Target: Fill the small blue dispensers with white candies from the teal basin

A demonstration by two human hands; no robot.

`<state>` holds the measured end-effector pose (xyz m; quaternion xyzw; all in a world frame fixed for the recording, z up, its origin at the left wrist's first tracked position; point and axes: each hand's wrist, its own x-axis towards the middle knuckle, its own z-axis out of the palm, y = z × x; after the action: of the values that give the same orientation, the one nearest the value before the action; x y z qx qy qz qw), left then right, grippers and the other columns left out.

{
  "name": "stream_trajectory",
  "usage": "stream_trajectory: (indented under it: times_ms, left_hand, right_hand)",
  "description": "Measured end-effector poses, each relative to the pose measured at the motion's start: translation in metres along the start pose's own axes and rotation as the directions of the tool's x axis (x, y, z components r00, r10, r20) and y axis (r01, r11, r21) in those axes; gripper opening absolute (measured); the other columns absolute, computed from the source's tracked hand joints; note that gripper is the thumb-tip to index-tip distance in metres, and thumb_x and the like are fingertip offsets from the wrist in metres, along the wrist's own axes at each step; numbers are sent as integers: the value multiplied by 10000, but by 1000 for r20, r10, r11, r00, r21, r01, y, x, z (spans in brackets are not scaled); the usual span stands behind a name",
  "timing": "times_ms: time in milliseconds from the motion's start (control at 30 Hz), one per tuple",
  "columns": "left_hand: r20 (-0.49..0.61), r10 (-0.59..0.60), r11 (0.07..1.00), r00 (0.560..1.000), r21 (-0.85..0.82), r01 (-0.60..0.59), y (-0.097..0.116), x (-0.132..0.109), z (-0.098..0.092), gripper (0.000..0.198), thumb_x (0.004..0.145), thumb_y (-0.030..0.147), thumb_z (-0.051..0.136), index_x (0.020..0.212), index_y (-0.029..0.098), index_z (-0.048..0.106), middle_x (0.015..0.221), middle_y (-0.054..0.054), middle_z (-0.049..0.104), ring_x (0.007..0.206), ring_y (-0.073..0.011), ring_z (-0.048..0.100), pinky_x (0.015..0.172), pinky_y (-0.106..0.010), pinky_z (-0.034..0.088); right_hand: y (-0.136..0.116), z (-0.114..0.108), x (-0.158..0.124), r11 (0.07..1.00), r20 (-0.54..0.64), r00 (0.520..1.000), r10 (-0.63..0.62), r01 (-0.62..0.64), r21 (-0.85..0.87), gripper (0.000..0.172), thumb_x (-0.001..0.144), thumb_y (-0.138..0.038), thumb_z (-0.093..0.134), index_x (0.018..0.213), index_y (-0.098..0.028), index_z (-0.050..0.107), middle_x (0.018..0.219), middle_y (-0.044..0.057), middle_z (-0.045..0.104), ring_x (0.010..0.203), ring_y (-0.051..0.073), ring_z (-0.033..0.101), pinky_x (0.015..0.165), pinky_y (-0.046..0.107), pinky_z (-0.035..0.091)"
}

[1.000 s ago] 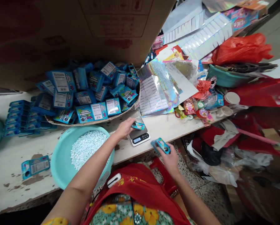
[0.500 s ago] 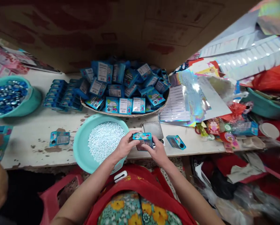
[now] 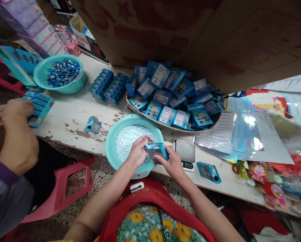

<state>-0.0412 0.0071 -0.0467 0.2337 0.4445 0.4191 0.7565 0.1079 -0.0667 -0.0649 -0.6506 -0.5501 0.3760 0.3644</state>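
Observation:
A small blue candy box (image 3: 156,153) is held between my two hands over the right side of a turquoise basin (image 3: 110,143). My right hand (image 3: 174,163) grips the box's right end, thumb across its printed face. My left hand (image 3: 139,151) is closed at the box's upper left corner, its fingertips partly hidden. White bits show by those fingertips. Small white candies (image 3: 125,137) fill the basin's bottom. Just right of my right hand is a digital scale (image 3: 185,151). One flattened blue box (image 3: 209,172) lies beyond it, another blue box (image 3: 93,125) left of the basin.
A shallow cardboard tray (image 3: 150,121) heaped with filled-looking blue boxes (image 3: 167,115) stands behind the basin, under a large carton (image 3: 165,30). Stacked blue boxes (image 3: 107,87) and a basin of blue wrapped sweets (image 3: 65,72) are farther left. A co-worker's hands (image 3: 14,111) are at the left edge.
The view has swung left, showing more of the co-worker. The box has moved from beside the basin to over its right side, away from the scale, and my left fingers have shifted to its upper corner.

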Motion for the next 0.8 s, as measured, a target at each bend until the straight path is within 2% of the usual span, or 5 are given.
stream_trajectory:
  times_ms: [233,333,500,633,800]
  left_hand:
    - [184,256,729,949,608,-315,21,-17,-8,241,828,228,537,998,178,700,1125,-72,667,1129,-218,566,1059,-383,363]
    - [256,283,714,924,587,-381,30,-19,-6,223,840,244,543,982,193,706,1160,-61,661,1158,-211,561,1082,-377,355]
    - [82,396,782,915,493,-382,47,-7,-33,307,868,319,508,1110,157,604,1155,-120,639,1116,-245,588,1048,-454,385]
    - [168,318,389,933,875,-289,61,-5,-59,577,743,211,623,1302,191,481,1387,-126,467,1312,-279,398,1121,-492,262]
    - [574,85,55,814,813,-579,83,-19,-33,504,807,193,582,1296,272,487,1332,-62,515,1242,-230,461,1049,-385,382]
  right_hand:
    - [-10,19,3,991,4,999,36,-36,131,469,746,-516,675,1081,-197,598,1012,44,643,909,202,574,843,331,447]
    - [-13,28,4,969,-20,997,71,-64,237,474,719,-502,704,1053,-182,601,970,37,649,863,191,572,823,321,451]
    - [-8,34,9,872,-62,994,92,-50,487,443,688,-426,751,1020,-188,581,974,35,646,907,197,590,848,331,470]
    - [-3,41,22,871,-79,992,103,-52,489,461,689,-419,748,1043,-188,564,976,40,641,915,203,587,867,353,468]
    - [-21,48,32,910,-72,991,-109,128,395,439,773,-410,676,1139,-209,540,1122,65,598,1040,216,563,947,390,452]
